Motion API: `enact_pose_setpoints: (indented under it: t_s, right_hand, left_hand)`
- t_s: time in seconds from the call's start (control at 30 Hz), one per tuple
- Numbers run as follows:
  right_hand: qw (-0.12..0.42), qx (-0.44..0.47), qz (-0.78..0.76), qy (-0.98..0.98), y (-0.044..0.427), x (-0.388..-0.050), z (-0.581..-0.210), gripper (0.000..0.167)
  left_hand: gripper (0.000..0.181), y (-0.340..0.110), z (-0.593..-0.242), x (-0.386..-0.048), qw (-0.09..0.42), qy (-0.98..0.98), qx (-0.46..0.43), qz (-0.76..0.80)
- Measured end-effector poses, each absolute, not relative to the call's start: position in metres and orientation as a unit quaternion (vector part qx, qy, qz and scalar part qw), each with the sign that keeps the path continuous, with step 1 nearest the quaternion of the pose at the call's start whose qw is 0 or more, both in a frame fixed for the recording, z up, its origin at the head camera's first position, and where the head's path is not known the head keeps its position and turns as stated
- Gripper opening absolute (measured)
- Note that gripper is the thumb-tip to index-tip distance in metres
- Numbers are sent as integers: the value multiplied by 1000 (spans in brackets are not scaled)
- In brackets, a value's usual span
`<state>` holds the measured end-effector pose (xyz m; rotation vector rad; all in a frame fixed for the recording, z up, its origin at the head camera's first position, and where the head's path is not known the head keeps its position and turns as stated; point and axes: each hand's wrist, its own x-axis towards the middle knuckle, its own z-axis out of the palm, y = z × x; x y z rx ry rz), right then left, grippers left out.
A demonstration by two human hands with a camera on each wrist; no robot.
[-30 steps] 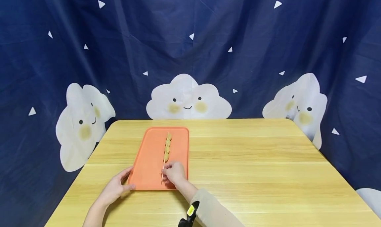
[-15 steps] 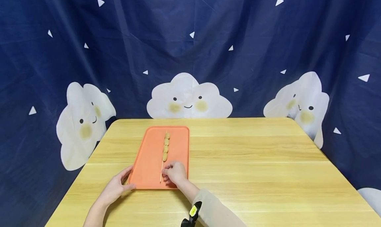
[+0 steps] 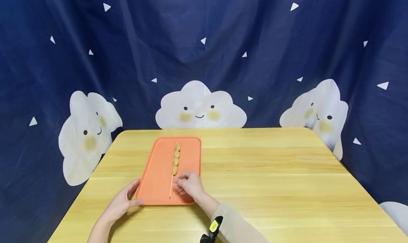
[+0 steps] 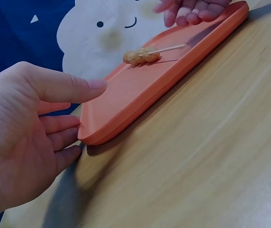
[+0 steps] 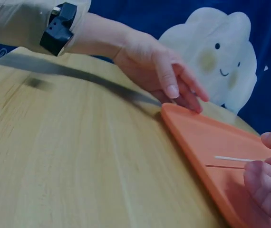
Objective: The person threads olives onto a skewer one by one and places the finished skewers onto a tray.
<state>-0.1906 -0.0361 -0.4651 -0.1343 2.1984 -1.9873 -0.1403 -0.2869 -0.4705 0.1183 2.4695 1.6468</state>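
Observation:
A skewer of several small brown balls [image 3: 176,161] lies lengthwise on an orange tray [image 3: 153,186], its bare stick [image 3: 170,190] towards the front edge. The left hand [image 3: 119,202] is at the tray's front left corner. In the left wrist view its fingers [image 4: 62,138] touch the outer side and its thumb is stretched out above the rim. Just right of the stick hovers the right hand [image 3: 191,184], fingers loosely bent, with a narrow gap to the stick. The right wrist view shows the stick [image 5: 233,158] partly behind this hand's fingertips [image 5: 259,180].
The tray lies on the left part of a light wooden table [image 3: 271,179]. A dark blue curtain [image 3: 223,62] printed with smiling clouds hangs behind and beside the table. A black wrist device [image 3: 211,230] is on the right sleeve.
The right hand has let go of the stick and drawn slightly to the right. The skewer has shifted a little left on the tray. The left hand stays at the corner.

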Motion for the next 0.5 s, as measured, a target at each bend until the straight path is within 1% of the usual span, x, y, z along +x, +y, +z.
enact_pose_setpoints:
  t_s: [0.1, 0.2, 0.4, 0.5]
  right_hand:
    - [82, -58, -674, 732, -28, -195, -463, 15]
    - [77, -67, -670, 735, -14, -201, -461, 20]
    - [42, -122, -609, 783, 28, -211, -461, 26]
    - [16, -151, -551, 821, 54, -215, -460, 27]
  left_hand:
    - [86, -288, -470, -142, 89, 830, 33, 550]
    - [81, -287, -468, -142, 71, 833, 24, 548]
    - [59, -281, -459, -148, -8, 858, 17, 513]
    - [56, -276, -450, -156, -34, 869, 28, 493]
